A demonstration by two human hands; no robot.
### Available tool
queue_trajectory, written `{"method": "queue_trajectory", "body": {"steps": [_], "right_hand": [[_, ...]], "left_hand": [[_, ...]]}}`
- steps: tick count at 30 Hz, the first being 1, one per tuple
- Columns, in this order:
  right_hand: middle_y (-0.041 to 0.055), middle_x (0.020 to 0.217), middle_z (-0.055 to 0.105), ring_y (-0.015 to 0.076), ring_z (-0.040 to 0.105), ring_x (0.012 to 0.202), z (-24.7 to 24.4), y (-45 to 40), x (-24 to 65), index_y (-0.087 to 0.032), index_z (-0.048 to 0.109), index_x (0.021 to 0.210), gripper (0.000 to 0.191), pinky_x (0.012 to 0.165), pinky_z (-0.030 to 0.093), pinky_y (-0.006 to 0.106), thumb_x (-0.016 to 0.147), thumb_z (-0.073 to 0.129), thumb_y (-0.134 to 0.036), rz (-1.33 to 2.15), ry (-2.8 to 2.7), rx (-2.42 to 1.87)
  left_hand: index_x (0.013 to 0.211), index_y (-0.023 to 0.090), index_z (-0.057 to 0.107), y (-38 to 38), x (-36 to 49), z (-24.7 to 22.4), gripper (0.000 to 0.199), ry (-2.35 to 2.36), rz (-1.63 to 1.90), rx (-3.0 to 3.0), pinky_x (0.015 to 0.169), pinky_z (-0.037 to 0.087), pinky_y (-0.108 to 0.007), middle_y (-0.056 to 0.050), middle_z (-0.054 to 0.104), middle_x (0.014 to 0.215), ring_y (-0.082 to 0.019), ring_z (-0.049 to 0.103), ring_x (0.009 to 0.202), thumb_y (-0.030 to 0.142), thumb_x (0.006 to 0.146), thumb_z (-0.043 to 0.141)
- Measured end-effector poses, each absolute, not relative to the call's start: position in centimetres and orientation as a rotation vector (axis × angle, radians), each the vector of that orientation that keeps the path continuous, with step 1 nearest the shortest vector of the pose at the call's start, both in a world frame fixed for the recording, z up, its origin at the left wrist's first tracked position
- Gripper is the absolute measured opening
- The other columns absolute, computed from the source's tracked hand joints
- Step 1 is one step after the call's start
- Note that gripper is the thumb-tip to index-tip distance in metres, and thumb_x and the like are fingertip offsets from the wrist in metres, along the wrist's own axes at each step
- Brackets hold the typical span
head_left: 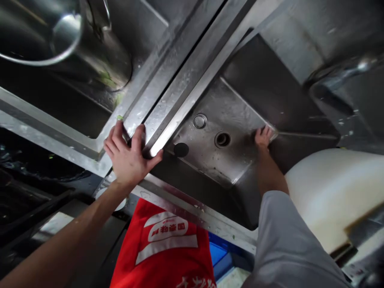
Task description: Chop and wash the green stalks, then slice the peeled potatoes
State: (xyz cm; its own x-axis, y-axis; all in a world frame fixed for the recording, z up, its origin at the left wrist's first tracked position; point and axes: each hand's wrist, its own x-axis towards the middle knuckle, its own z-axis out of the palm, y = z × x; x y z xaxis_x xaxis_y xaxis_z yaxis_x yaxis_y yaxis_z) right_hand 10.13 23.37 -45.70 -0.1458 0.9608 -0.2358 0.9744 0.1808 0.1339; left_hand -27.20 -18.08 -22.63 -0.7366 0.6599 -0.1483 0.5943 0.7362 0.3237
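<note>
My left hand [127,156] rests with its fingers spread on the steel rim [168,106] between two sinks. A small green scrap [119,117] lies by its fingertips. Deep inside the right sink [240,108], my right hand [263,137] reaches down to the floor near a corner. Its fingers look stretched out against the metal, and a small pale patch beside them is too blurred to name. The sink floor has an open drain hole [222,139], a round metal fitting [200,121] and a dark round spot [181,150].
A large steel pot [99,60] lies tilted in the left sink, with green scraps by it. A faucet [336,80] is at the right. Below it stands a big white round-edged board or container [336,188]. A red apron [168,248] hangs at the front edge.
</note>
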Motion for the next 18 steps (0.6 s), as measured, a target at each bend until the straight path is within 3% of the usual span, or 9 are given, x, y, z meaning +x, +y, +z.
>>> {"method": "queue_trajectory", "body": {"steps": [4, 8, 11, 15, 18], "right_hand": [[0.0311, 0.175, 0.017, 0.0304, 0.011, 0.166, -47.8, 14.1, 8.9, 0.003, 0.020, 0.169, 0.072, 0.132, 0.015, 0.056, 0.108, 0.022, -0.036, -0.398, 2.131, 2.146], [0.0218, 0.175, 0.025, 0.0276, 0.014, 0.166, -47.2, 5.1, 3.1, -0.008, 0.032, 0.168, 0.066, 0.132, 0.021, 0.058, 0.107, 0.028, -0.034, -0.647, 2.284, 1.745], [0.0156, 0.173, 0.033, 0.0279, 0.020, 0.164, -45.7, 4.6, 1.6, -0.018, 0.046, 0.162, 0.060, 0.131, 0.025, 0.059, 0.105, 0.034, -0.032, -0.808, 2.413, 1.369], [0.0246, 0.170, 0.034, 0.0348, 0.032, 0.158, -44.0, 9.9, 5.2, -0.015, 0.040, 0.164, 0.062, 0.123, 0.032, 0.071, 0.106, 0.023, -0.027, -0.505, 2.118, 2.078], [0.0324, 0.170, 0.028, 0.0338, 0.029, 0.160, -44.7, 14.1, 6.7, -0.007, 0.035, 0.164, 0.061, 0.128, 0.022, 0.069, 0.108, 0.021, -0.026, -0.382, 1.860, 2.459]], "left_hand": [[0.164, 0.029, 0.044, -18.2, -27.2, -22.8, 0.099, 2.699, 0.386, 0.980, 0.127, 0.016, -0.072, -0.010, 0.027, 0.175, -0.052, 0.022, 0.157, 0.076, 0.081, 0.072], [0.164, 0.029, 0.044, -18.1, -27.1, -22.8, 0.099, 2.686, 0.389, 0.996, 0.126, 0.016, -0.073, -0.010, 0.023, 0.177, -0.053, 0.023, 0.157, 0.075, 0.081, 0.072], [0.163, 0.028, 0.044, -18.1, -27.2, -22.7, 0.098, 2.688, 0.375, 1.004, 0.126, 0.018, -0.074, -0.013, 0.024, 0.177, -0.053, 0.024, 0.157, 0.073, 0.081, 0.074], [0.162, 0.027, 0.046, -18.0, -27.2, -22.7, 0.095, 2.704, 0.363, 1.026, 0.125, 0.021, -0.073, -0.013, 0.021, 0.178, -0.052, 0.025, 0.157, 0.070, 0.082, 0.075], [0.162, 0.027, 0.046, -18.0, -27.1, -22.6, 0.095, 2.700, 0.361, 1.028, 0.125, 0.021, -0.074, -0.013, 0.020, 0.178, -0.053, 0.025, 0.157, 0.069, 0.082, 0.075]]}}
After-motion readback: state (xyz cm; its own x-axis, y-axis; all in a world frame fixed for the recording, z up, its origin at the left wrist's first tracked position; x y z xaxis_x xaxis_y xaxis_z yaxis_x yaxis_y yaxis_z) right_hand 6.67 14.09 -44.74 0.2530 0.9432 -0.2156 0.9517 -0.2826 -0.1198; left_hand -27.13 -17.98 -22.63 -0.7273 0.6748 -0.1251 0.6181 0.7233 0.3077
